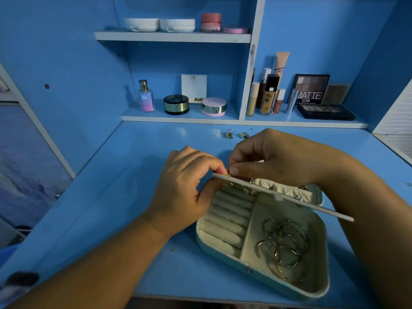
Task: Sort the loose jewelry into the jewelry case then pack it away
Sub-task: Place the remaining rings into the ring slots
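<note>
An open teal jewelry case (pixel 321 286) with cream lining lies on the blue desk. Its right compartment holds several gold bangles (pixel 284 244); its left side has padded ring rolls (pixel 227 219). A thin cream earring panel (pixel 289 200) stands edge-on across the case. My left hand (pixel 189 186) grips the panel's left end. My right hand (pixel 272 157) pinches a small gold earring (pixel 229 173) at the panel's top edge. Two rings, a flower ring (pixel 229 133) and a band ring (pixel 243 135), lie on the desk behind my hands.
The shelf behind holds a perfume bottle (pixel 146 97), compacts (pixel 176 104), foundation tubes (pixel 268 94) and eyeshadow palettes (pixel 325 111). An upper shelf carries white containers (pixel 159 25) and a pink jar (pixel 211 22). Blue cabinet walls close in on both sides.
</note>
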`<state>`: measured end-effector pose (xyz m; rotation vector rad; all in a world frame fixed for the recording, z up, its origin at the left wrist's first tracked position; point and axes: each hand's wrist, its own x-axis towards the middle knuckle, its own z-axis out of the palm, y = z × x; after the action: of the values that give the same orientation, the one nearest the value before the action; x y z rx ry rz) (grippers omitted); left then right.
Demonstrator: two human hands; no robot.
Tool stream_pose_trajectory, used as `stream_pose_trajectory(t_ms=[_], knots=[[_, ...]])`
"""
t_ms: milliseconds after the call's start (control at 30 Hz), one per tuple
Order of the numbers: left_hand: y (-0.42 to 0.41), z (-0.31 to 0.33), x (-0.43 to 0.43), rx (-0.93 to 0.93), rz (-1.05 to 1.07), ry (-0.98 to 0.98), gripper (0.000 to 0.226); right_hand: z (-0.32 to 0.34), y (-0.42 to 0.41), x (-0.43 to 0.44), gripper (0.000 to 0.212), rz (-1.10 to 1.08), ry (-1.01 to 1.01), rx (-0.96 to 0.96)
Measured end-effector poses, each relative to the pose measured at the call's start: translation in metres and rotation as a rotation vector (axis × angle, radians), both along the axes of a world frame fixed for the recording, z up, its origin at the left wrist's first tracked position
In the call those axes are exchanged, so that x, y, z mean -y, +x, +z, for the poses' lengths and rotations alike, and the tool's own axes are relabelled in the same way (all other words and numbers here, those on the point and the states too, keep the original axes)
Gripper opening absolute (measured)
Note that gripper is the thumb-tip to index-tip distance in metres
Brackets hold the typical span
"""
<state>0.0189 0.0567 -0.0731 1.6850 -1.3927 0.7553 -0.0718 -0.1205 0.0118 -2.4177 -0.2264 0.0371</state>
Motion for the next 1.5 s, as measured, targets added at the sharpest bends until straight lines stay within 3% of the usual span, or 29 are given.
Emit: stream_pose_trajectory(t_ms=[300,567,833,1067,1200,1367,1500], knots=[[-0.002,-0.001,0.000,-0.013,0.022,-0.027,0.021,0.001,0.003,-0.003,0.010,0.003,-0.068,0.015],[-0.001,0.000,0.001,-0.008,-0.006,-0.041,0.017,-0.002,-0.001,0.002,0.013,-0.004,0.076,0.012],[-0.002,0.000,0.001,-0.034,-0.007,-0.054,0.017,-0.002,0.002,0.001,0.010,0.004,-0.002,-0.017],[-0.002,0.003,-0.001,-0.078,0.003,-0.102,0.019,-0.002,-0.030,0.039,0.043,0.012,0.428,-0.053],[-0.003,0.009,0.001,-0.205,-0.003,-0.084,0.016,-0.004,-0.047,0.069,0.070,0.124,0.552,-0.136],[0.000,0.021,0.006,-0.737,-0.099,-0.053,0.007,-0.012,-0.044,0.089,0.042,-0.034,0.580,0.044],[0.009,0.026,0.011,-0.866,-0.085,0.052,0.024,-0.022,-0.033,0.093,0.044,-0.198,0.564,0.131]])
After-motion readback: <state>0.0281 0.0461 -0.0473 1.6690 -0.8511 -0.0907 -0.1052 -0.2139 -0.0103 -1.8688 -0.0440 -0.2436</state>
